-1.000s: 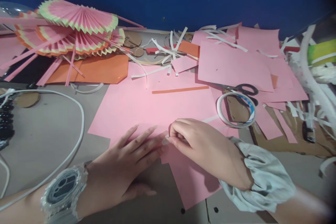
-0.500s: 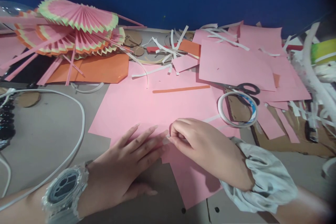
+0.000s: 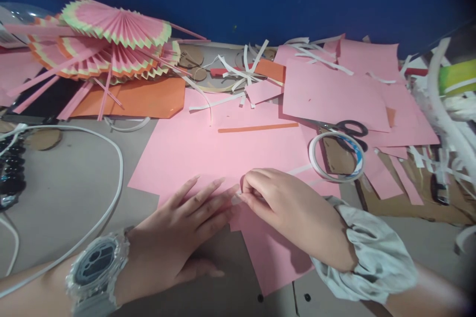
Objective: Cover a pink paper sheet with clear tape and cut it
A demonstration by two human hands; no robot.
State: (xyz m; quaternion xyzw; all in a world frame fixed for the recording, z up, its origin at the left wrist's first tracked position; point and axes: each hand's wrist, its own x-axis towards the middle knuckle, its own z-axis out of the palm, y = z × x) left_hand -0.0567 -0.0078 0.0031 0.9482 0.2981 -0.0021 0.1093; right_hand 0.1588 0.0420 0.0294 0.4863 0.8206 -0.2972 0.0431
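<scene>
My left hand (image 3: 201,225) lies flat with fingers spread on a pink paper sheet (image 3: 186,148), its fingertips near the sheet's lower edge. Beside its index and middle fingers, my right hand (image 3: 282,203) is closed in a pinch at a small whitish end of a tape strip (image 3: 299,169). That strip shows again past my right knuckles, lying on the pink paper; the stretch between is hidden under the hand. A roll of white tape (image 3: 315,157) with a blue inner side rests to the right. Another pink piece (image 3: 273,262) sticks out below my right hand.
Black-handled scissors (image 3: 353,128) lie partly under pink sheets (image 3: 334,91). An orange strip (image 3: 258,128) is on the pink paper. White paper scraps (image 3: 245,72) gather behind. Pleated paper fans (image 3: 119,25) stand back left. A white cable (image 3: 121,168) loops across my left forearm.
Both hands keep nearly the same pose and place. The whole view has shifted slightly, so things at the left appear a little further right.
</scene>
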